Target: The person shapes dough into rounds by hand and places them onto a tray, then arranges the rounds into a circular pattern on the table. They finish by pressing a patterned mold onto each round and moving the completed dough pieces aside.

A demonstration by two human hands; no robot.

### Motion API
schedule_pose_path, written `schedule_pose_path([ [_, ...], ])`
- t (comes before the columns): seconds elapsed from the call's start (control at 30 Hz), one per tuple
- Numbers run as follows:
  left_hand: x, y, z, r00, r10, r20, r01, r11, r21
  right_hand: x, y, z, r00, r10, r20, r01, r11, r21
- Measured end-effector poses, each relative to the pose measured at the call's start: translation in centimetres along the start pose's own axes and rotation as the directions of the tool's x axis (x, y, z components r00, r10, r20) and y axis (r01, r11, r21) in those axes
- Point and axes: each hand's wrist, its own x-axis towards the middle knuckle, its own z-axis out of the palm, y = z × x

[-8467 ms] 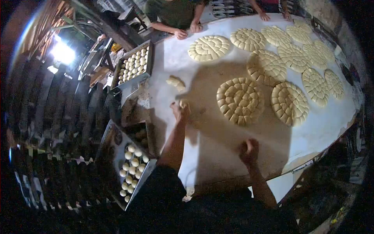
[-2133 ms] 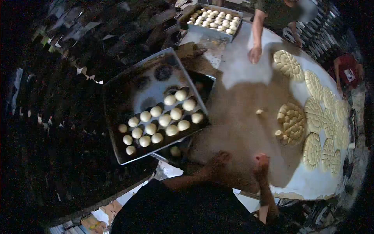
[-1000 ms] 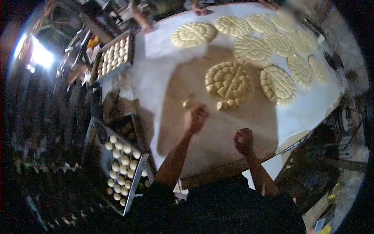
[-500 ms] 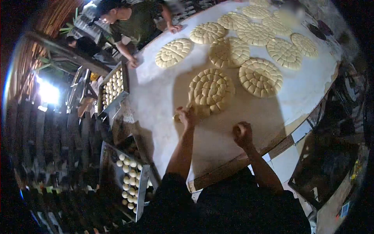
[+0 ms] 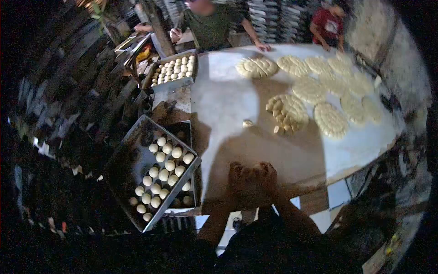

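Both hands side by side at the near edge, short of the cut round [image 5: 291, 112].
Through the head view I make out the left hand [image 5: 235, 171] and right hand [image 5: 269, 174] in shadow, nearer me than the round and left of it; the fingers look curled, but I cannot tell how far they close or whether they hold anything. The closest dough is a small piece [image 5: 247, 123] on the table [image 5: 223, 109], left of the round and apart from it. More rounds [image 5: 331, 119] lie flat beyond and right of it, I judge to keep their shape. Well left of it, a tray [image 5: 132, 153] carries balls [image 5: 163, 175], mostly spaced apart, probably against sticking. Beyond it, a co-worker's hand [image 5: 262, 46] rests at the far edge.
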Motion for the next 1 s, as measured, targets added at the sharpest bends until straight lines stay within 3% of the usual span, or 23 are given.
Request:
schedule_pose_path([
  [0.1, -2.8, -0.9, -3.7, 0.991, -0.043, -0.126, 0.06, 0.99, 0.131, -0.4, -0.5, -2.9, 0.966, -0.171, -0.192, 0.114, 0.955, -0.274],
  [0.17, -4.2, -1.6, -6.1, 0.992, 0.028, -0.124, 0.014, 0.944, 0.329, 0.3, -1.8, -6.6, 0.958, -0.013, -0.287, -0.001, 0.999, -0.051],
  [0.23, -5.1, -1.9, -7.7, 0.987, 0.156, 0.02, -0.14, 0.808, 0.573, 0.0, 3.9, -11.2, 0.977, -0.179, -0.118, 0.141, 0.951, -0.275],
  [0.27, -5.7, -1.4, -8.3, 0.968, 0.2, 0.15, -0.248, 0.702, 0.668, -0.6, 8.2, -13.9, 0.965, -0.263, 0.016, 0.25, 0.893, -0.375],
  [0.3, -5.6, -0.5, -8.7, 0.939, 0.206, 0.274, -0.343, 0.593, 0.729, 0.2, 12.4, -16.1, 0.915, -0.317, 0.251, 0.401, 0.785, -0.472],
  [0.33, -5.3, 0.3, -9.1, 0.903, 0.189, 0.387, -0.428, 0.486, 0.762, 2.1, 10.6, -17.1, 0.861, -0.365, 0.355, 0.504, 0.709, -0.493],
  [0.4, -2.8, 1.7, -9.4, 0.897, 0.134, 0.422, -0.436, 0.435, 0.788, 4.7, 3.6, -17.7, 0.725, -0.404, 0.558, 0.68, 0.548, -0.487],
  [0.43, -0.9, 2.3, -9.1, 0.907, 0.13, 0.399, -0.413, 0.453, 0.79, 7.1, 2.4, -16.0, 0.738, -0.434, 0.516, 0.671, 0.547, -0.5],
  [0.5, 3.2, 2.4, -6.1, 0.97, 0.15, 0.191, -0.243, 0.619, 0.747, 10.5, 0.7, -12.1, 0.762, -0.488, 0.426, 0.647, 0.555, -0.523],
  [0.57, 5.2, 3.1, -1.5, 0.994, 0.099, 0.038, -0.099, 0.745, 0.66, 10.3, 1.2, -7.6, 0.853, -0.425, 0.302, 0.519, 0.749, -0.413],
  [0.6, 4.8, 3.3, 0.6, 0.996, 0.087, 0.025, -0.083, 0.755, 0.651, 9.0, 3.7, -5.0, 0.75, -0.6, 0.277, 0.655, 0.616, -0.438],
  [0.67, 2.1, 3.3, 3.1, 0.991, 0.125, 0.052, -0.127, 0.728, 0.674, 6.2, 8.4, -4.0, 0.617, -0.708, 0.343, 0.776, 0.472, -0.42],
  [0.73, -1.4, 4.4, 2.7, 0.953, 0.225, 0.204, -0.298, 0.558, 0.774, 5.3, 13.0, -7.3, 0.592, -0.61, 0.527, 0.803, 0.5, -0.324],
  [0.77, -2.3, 5.9, 1.4, 0.93, 0.225, 0.291, -0.366, 0.494, 0.789, 5.4, 15.1, -9.1, 0.562, -0.556, 0.613, 0.812, 0.514, -0.277],
  [0.8, -2.5, 7.3, -1.4, 0.92, 0.151, 0.361, -0.387, 0.488, 0.782, 6.4, 13.3, -11.6, 0.53, -0.495, 0.689, 0.809, 0.538, -0.235],
  [0.83, -2.1, 8.1, -3.6, 0.923, 0.119, 0.366, -0.363, 0.585, 0.725, 8.2, 7.1, -13.4, 0.518, -0.42, 0.745, 0.792, 0.565, -0.232],
  [0.87, -0.6, 5.3, -5.0, 0.962, -0.022, 0.273, -0.097, 0.903, 0.418, 10.3, 3.6, -13.6, 0.566, -0.373, 0.735, 0.755, 0.593, -0.281],
  [0.9, 0.9, 2.5, -6.3, 0.972, -0.167, 0.167, 0.228, 0.853, -0.469, 11.9, 1.3, -12.6, 0.608, -0.365, 0.705, 0.731, 0.603, -0.319],
  [0.93, 3.1, 2.0, -7.3, 0.951, -0.302, 0.06, 0.211, 0.497, -0.842, 12.9, 3.4, -10.2, 0.67, -0.363, 0.648, 0.695, 0.613, -0.376],
  [0.97, 5.4, 1.2, -5.7, 0.944, -0.271, -0.187, 0.195, 0.917, -0.347, 13.9, 5.2, -7.7, 0.727, -0.358, 0.586, 0.653, 0.626, -0.427],
  [1.0, 6.2, 1.6, -3.9, 0.958, -0.189, -0.216, 0.139, 0.964, -0.228, 13.6, 3.7, -6.5, 0.725, -0.395, 0.565, 0.662, 0.626, -0.412],
])
